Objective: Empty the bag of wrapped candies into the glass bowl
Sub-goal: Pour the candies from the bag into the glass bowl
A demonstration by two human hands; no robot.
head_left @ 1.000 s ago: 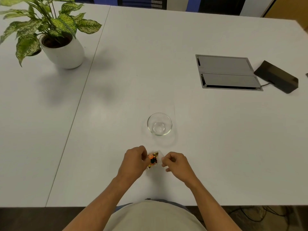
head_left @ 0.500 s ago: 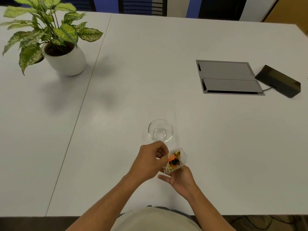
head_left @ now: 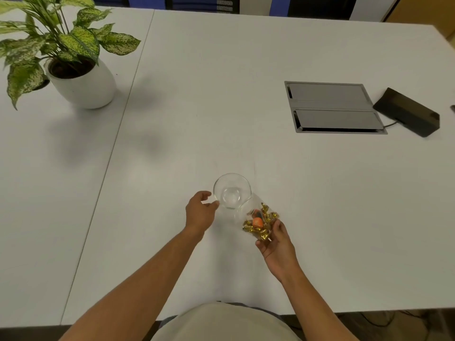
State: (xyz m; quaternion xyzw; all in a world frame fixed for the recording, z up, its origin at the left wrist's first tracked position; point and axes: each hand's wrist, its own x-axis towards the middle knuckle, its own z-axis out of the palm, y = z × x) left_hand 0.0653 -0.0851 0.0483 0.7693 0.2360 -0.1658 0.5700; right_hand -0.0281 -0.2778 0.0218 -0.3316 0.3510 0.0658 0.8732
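Left hand loosely curled, fingertips touching the left wall of the small clear glass bowl, bowl empty on the white table, clear plastic bag of gold-wrapped candies just right of the bowl, pinched in the right hand

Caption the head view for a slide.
Left hand steadies the empty glass bowl while the right hand holds the clear bag of wrapped candies beside it.
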